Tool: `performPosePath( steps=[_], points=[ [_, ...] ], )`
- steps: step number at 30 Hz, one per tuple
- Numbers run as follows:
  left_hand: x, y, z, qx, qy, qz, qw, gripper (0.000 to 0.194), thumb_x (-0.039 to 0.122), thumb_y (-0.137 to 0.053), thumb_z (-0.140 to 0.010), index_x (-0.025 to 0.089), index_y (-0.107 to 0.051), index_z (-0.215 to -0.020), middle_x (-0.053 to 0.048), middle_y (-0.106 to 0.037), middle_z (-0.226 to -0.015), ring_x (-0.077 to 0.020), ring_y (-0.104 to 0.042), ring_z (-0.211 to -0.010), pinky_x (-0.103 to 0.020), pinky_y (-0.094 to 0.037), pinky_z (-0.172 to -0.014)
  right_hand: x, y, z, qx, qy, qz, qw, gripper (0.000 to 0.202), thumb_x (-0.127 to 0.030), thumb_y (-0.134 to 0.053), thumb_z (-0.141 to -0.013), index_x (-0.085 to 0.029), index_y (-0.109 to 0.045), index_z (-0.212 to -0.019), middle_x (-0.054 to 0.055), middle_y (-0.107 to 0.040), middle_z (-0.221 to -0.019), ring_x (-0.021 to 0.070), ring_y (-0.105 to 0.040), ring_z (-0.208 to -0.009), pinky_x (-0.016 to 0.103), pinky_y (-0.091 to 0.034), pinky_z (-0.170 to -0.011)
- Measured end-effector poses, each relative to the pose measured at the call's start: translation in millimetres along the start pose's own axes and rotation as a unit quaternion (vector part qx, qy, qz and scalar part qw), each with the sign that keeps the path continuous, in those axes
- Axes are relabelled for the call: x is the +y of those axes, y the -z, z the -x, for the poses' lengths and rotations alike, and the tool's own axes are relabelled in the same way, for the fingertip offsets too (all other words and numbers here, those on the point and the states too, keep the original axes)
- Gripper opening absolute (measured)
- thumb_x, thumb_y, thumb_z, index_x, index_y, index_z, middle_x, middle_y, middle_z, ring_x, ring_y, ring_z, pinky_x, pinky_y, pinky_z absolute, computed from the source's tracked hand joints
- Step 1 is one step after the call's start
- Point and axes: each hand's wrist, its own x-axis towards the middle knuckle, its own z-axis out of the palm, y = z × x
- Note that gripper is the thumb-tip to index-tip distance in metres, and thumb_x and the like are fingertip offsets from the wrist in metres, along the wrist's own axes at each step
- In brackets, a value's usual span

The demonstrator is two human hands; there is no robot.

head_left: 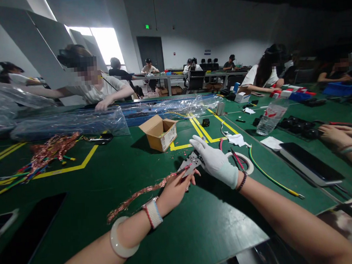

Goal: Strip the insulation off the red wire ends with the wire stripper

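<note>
Near the middle of the green table, my left hand (174, 188) is closed around a braided copper wire (138, 196), whose frayed length trails toward the lower left. The wire's pinkish end reaches a grey metal wire stripper (189, 163). My right hand (215, 160), in a white glove, is closed on that tool from the right side. Its handles are mostly hidden by the glove. Just right of the glove lie a white tape roll (249, 164) and red-handled pliers or similar, partly hidden.
Around the hands are an open cardboard box (168, 139), copper wire bundle (52, 152), green-yellow cable (265, 173), water bottle (271, 116), black phone (29, 234) and another phone-like device (311, 162). Another person's hands (336, 136) rest at right; a person (99, 87) handles plastic sheeting (69, 122) across the table.
</note>
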Motion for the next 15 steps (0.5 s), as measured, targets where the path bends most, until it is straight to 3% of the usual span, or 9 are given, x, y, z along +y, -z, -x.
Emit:
performPosePath(
  steps=[3, 6, 11, 15],
  points=[
    [-0.9, -0.2, -1.6, -0.018, 0.022, 0.056, 0.998, 0.034, 0.045, -0.048, -0.09, 0.017, -0.065, -0.101, 0.001, -0.057, -0.069, -0.0087, -0.044, -0.05, -0.019, -0.036, -0.045, 2.9, -5.2, 0.1, 0.028, 0.026, -0.071, 0.997, 0.077, -0.002, -0.043, -0.075, -0.014, -0.02, -0.148, 0.017, -0.024, -0.153, 0.0259, -0.039, -0.133, 0.04, -0.045, -0.1],
    [1.3, 0.7, -3.4, -0.024, 0.029, 0.082, 0.996, 0.035, 0.046, -0.049, -0.089, 0.015, -0.065, -0.097, 0.001, -0.056, -0.068, -0.008, -0.044, -0.05, -0.019, -0.037, -0.045, 5.4, -6.5, 0.2, 0.042, 0.056, -0.096, 0.993, 0.076, 0.001, -0.042, -0.074, -0.013, -0.024, -0.146, 0.017, -0.032, -0.149, 0.0237, -0.03, -0.138, 0.041, -0.036, -0.108],
    [6.2, 1.2, -2.4, -0.026, 0.021, 0.069, 0.997, 0.035, 0.046, -0.047, -0.091, 0.015, -0.065, -0.095, 0.001, -0.057, -0.068, -0.008, -0.045, -0.05, -0.019, -0.04, -0.047, 4.9, 0.0, -0.3, 0.034, 0.034, -0.045, 0.998, 0.059, -0.003, -0.045, -0.077, -0.012, -0.04, -0.135, 0.017, -0.051, -0.132, 0.0259, -0.051, -0.12, 0.041, -0.046, -0.098],
    [7.9, 0.5, -1.2, -0.017, 0.021, 0.064, 0.998, 0.035, 0.046, -0.047, -0.091, 0.015, -0.064, -0.095, 0.001, -0.057, -0.068, -0.008, -0.046, -0.05, -0.019, -0.04, -0.047, 5.0, 3.0, -0.9, 0.042, 0.032, -0.014, 0.999, 0.057, -0.005, -0.048, -0.076, -0.013, -0.043, -0.132, 0.016, -0.053, -0.128, 0.0273, -0.054, -0.115, 0.042, -0.047, -0.094]
  ],
)
